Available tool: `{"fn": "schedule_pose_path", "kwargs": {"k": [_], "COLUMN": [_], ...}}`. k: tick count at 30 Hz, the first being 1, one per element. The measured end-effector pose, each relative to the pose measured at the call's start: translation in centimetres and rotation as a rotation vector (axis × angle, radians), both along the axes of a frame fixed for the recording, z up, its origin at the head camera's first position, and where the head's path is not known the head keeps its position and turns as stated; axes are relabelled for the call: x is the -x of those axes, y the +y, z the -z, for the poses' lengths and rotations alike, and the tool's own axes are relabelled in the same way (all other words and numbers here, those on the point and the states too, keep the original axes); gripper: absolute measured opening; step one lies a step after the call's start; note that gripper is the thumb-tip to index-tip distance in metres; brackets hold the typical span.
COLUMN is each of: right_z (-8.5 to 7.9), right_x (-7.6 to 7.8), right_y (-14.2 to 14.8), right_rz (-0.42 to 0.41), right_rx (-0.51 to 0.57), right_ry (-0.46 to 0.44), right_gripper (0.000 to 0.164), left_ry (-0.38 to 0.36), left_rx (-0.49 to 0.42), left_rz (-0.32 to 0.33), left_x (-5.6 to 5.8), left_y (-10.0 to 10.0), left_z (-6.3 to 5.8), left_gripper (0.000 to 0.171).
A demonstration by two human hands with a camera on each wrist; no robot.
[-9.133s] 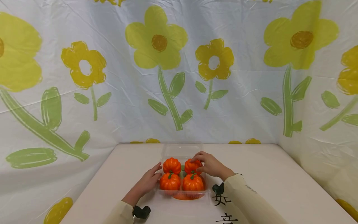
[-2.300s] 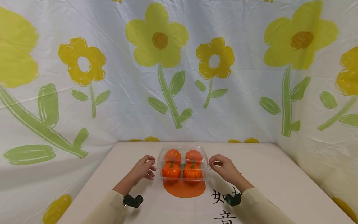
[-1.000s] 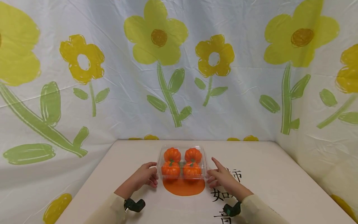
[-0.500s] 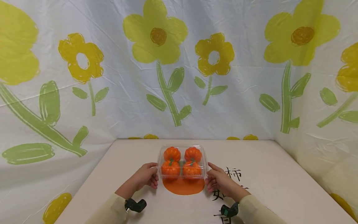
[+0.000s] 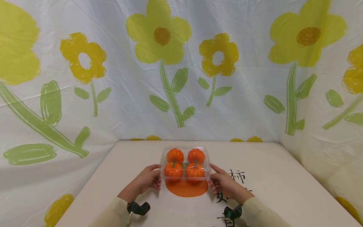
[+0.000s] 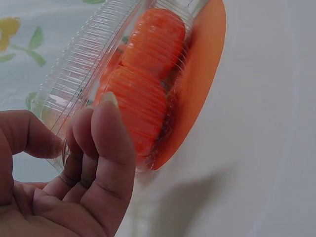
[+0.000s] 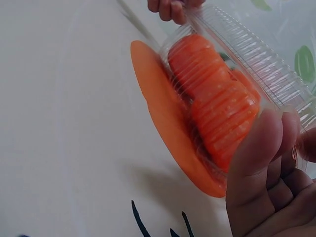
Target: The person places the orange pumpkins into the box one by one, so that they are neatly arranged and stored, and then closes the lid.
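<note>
A clear plastic clamshell box [image 5: 185, 178] stands on the table with its lid down over several small orange pumpkins [image 5: 173, 170] with green stems. My left hand [image 5: 148, 179] pinches the box's left edge between thumb and fingers. On the opposite side, my right hand [image 5: 222, 183] pinches the right edge in the same way. Ribbed side walls of the box show up close in both wrist views, with the pumpkins [image 6: 139, 106] behind the plastic. In the right wrist view the fingers [image 7: 256, 148] of my right hand cover the box's near corner.
An orange printed patch [image 5: 186, 190] on the white tabletop [image 5: 272, 189] shows in front of the box. Black printed characters [image 5: 237, 176] lie by my right hand. Behind the table hangs a flower-patterned curtain [image 5: 246, 104]. Dark wrist cameras [image 5: 138, 208] sit on both wrists.
Earlier the lid stood open and my right hand was on a back pumpkin. The lid then came down. My hands, apart from the box 2.3 s ago, have closed in on its two sides.
</note>
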State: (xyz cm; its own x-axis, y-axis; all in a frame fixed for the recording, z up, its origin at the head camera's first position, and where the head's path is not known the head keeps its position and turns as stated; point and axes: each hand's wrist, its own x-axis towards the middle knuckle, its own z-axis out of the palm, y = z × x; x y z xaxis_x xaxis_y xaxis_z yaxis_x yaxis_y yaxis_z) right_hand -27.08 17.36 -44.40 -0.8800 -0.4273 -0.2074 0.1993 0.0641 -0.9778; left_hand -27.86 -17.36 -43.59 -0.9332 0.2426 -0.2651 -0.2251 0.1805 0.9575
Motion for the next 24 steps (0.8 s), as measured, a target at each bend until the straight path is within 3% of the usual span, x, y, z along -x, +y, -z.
{"fn": "schedule_pose_path", "kwargs": {"k": [12,24], "right_z": [0.04,-0.13], "right_x": [0.16,0.21], "right_y": [0.24,0.24], "right_rz": [-0.008,-0.006], "right_rx": [0.012,0.010], "right_ry": [-0.003,-0.008], "right_gripper": [0.063,0.060], "left_ry": [0.048,0.019], "left_rx": [-0.005,0.005], "left_rz": [0.005,0.067], "left_x": [0.28,0.74], "left_y": [0.01,-0.57], "left_z": [0.42,0.43], "left_gripper": [0.056,0.059]}}
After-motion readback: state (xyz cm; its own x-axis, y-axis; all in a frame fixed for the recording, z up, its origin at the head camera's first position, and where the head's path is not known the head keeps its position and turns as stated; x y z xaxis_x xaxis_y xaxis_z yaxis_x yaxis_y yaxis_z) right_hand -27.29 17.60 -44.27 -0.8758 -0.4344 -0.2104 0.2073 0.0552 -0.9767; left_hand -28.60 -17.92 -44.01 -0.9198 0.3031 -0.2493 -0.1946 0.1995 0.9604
